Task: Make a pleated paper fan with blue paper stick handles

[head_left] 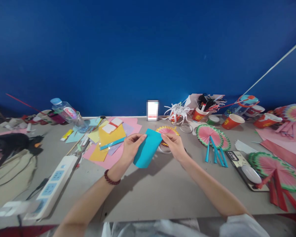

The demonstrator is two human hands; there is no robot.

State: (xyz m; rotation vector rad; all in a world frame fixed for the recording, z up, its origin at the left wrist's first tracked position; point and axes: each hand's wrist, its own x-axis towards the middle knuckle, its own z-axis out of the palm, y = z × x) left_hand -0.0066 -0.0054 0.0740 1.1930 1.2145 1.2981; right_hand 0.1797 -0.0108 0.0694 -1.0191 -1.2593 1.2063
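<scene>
A sheet of blue paper (147, 149) is held above the table in front of me, bent so that its lower end curves. My left hand (133, 144) pinches its left edge near the top, thumb in front. At the top right corner, my right hand (173, 143) grips the paper between thumb and fingers. Behind the right hand, a yellow and pink pleated paper fan (168, 129) is partly hidden. Left of my left hand lie stacked coloured papers, with a yellow sheet (108, 135) in a clear sleeve on top.
On the left are a white power strip (56, 179) and a tilted plastic bottle (70, 113). Watermelon-coloured paper fans (209, 135), a phone (236, 161) with a white case on it, and red paper cups (233, 121) occupy the right. A blue wall (128, 59) rises behind the table.
</scene>
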